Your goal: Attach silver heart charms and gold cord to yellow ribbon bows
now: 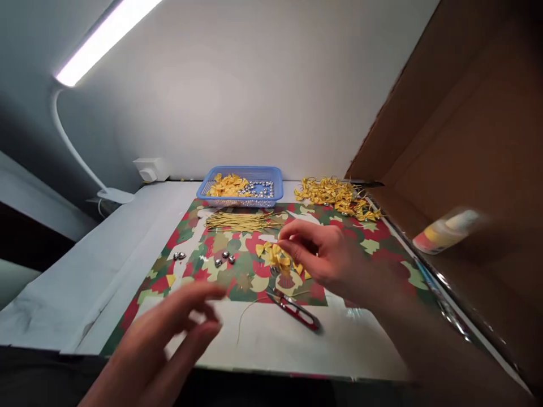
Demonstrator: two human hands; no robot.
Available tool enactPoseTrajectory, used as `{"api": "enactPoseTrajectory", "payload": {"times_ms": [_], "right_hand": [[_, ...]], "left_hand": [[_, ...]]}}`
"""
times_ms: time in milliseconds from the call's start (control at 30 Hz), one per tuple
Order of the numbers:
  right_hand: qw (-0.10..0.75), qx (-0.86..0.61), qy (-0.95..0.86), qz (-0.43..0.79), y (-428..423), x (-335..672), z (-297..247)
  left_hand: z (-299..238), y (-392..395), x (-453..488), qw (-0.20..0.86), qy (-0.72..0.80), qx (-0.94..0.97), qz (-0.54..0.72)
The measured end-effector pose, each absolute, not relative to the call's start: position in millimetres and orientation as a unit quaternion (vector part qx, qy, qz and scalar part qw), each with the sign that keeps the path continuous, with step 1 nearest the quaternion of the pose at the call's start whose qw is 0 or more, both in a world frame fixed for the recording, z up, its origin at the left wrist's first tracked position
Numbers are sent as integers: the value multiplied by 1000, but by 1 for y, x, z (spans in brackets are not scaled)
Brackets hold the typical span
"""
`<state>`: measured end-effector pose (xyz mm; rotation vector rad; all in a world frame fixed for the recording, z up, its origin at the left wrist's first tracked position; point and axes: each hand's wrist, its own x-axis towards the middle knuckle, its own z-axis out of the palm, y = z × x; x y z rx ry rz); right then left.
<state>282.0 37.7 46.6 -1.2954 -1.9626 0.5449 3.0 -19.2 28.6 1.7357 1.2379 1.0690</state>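
Observation:
My right hand is over a small pile of yellow ribbon bows, with thumb and index finger pinched together at its edge. Whatever is between those fingertips is too small to make out. Nearer the front, my left hand hangs in the air, slightly blurred, thumb and fingers apart with nothing between them. Thread snips with red handles lie below the bows, and a thin cord trails beside them. Several silver bells or beads rest on the patterned mat left of the bows.
Toward the back stands a blue basket holding yellow bows and silver beads. A bundle of yellow-green cords lies before it. A heap of finished-looking yellow bows sits back right. A bottle stands beside the cardboard wall; a lamp overhangs the left.

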Motion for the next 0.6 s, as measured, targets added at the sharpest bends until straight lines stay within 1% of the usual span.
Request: {"api": "enactPoseTrajectory", "payload": {"times_ms": [67, 100, 133, 200, 300, 400, 467, 600], "right_hand": [[371, -440, -777, 255, 20, 269, 51], [374, -420, -781, 272, 14, 265, 51], [375, -409, -781, 287, 10, 262, 50], [372, -412, -765, 327, 5, 259, 46], [403, -403, -682, 458, 4, 260, 35], [439, -333, -593, 587, 5, 261, 22], [447, -304, -578, 611, 5, 260, 14], [459, -291, -586, 602, 7, 255, 1]], "left_hand": [[32, -10, 21, 418, 471, 658, 414], [32, -4, 31, 458, 446, 661, 393], [31, 1, 40, 490, 422, 669, 367], [25, 10, 54, 513, 389, 671, 368], [13, 14, 59, 568, 369, 624, 390], [4, 13, 53, 615, 389, 570, 380], [1, 12, 48, 623, 401, 554, 380], [-4, 10, 47, 630, 397, 532, 403]]}}
